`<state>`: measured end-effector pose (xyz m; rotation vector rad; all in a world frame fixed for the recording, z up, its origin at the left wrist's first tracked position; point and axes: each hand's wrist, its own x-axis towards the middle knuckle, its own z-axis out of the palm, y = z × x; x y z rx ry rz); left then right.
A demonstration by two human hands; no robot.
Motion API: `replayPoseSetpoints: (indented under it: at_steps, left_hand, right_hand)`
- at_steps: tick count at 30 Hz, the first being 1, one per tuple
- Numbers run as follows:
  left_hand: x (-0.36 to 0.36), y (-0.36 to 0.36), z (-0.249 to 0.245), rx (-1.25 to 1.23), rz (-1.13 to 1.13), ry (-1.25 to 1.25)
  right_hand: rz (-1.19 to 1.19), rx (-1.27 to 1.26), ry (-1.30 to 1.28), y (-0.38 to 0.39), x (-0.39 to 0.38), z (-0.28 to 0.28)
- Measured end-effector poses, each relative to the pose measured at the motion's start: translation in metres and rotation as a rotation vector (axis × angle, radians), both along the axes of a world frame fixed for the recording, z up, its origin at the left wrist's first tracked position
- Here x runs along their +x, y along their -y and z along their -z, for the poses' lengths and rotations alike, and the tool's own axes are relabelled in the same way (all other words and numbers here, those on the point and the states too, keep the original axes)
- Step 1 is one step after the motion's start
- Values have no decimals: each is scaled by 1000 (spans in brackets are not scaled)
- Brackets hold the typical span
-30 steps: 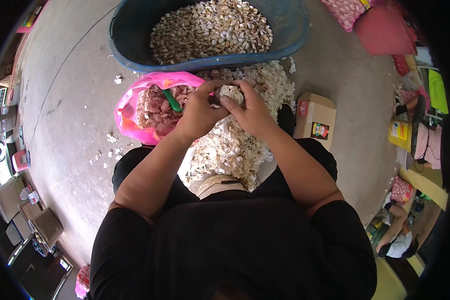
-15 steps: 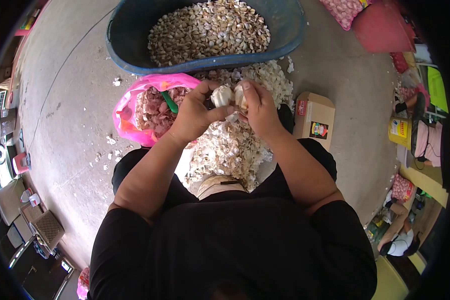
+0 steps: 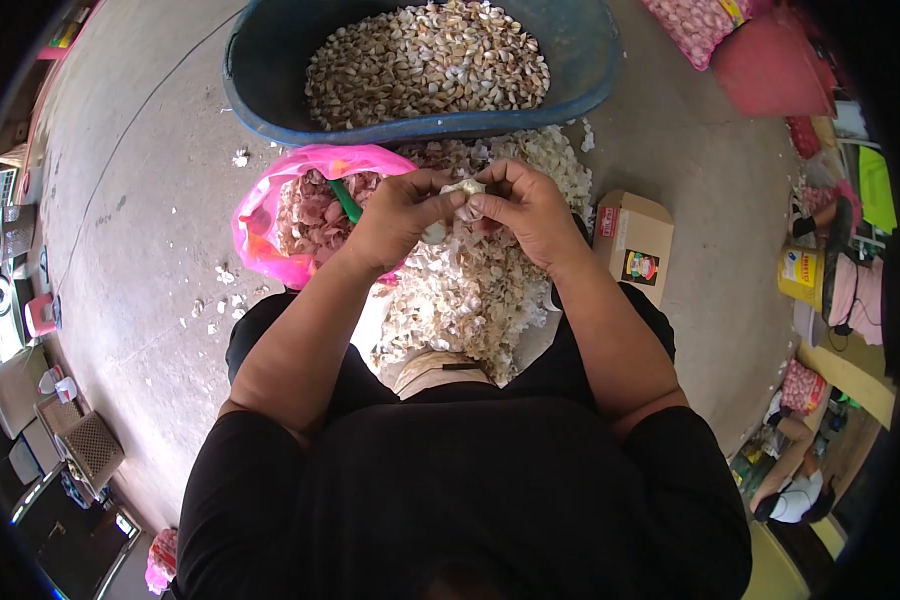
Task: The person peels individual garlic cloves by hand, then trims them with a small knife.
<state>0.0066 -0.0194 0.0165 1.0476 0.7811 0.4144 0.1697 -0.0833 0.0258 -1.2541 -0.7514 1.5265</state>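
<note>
Between my two hands is a garlic bulb (image 3: 463,188), mostly covered by the fingers. My left hand (image 3: 398,222) pinches its left side, with a whitish piece of garlic (image 3: 434,233) showing below the thumb. My right hand (image 3: 530,215) pinches the other side, thumb and fingertips close to those of the left. Below them spreads a heap of garlic skins and pieces (image 3: 460,300). Left of my left hand lies an open pink plastic bag (image 3: 255,225) of reddish skins, with a green handle (image 3: 346,201) sticking out of it.
A large blue tub (image 3: 270,110) of loose garlic cloves (image 3: 430,65) stands ahead. To the right is a cardboard box (image 3: 650,215). A red basin (image 3: 770,70) and a net bag of garlic (image 3: 685,30) sit farther right, near another person (image 3: 800,495) and a yellow container (image 3: 800,268).
My hands have come closer together and the garlic has turned between them, now more hidden by the fingers. The view has shifted slightly, moving the tub and box a little right.
</note>
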Motion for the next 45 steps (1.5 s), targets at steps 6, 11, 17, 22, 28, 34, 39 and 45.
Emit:
replayPoseSetpoints:
  at_steps: [6, 11, 17, 22, 28, 34, 39, 45]
  left_hand:
    - [2, 4, 3, 43, -59, 12]
    - [1, 4, 2, -110, -108, 53]
    - [1, 1, 0, -197, -165, 117]
    - [4, 6, 10, 121, -182, -93]
    - [10, 16, 9, 48, -251, -49]
    - [6, 10, 13, -194, -248, 77]
    - [3, 6, 6, -123, -172, 45]
    - [1, 5, 8, -188, -198, 57]
  right_hand:
    - [-77, 190, 322, 0, -3, 7]
    - [-73, 54, 38, 1, -1, 1]
    - [35, -88, -271, -1, 6, -9]
    - [-60, 284, 576, -1, 4, 9]
    - [-82, 255, 845, 4, -13, 1]
    - [-121, 49, 243, 1, -4, 1]
    - [-88, -180, -146, 3, 3, 6]
    - [-82, -223, -72, 1, 2, 3]
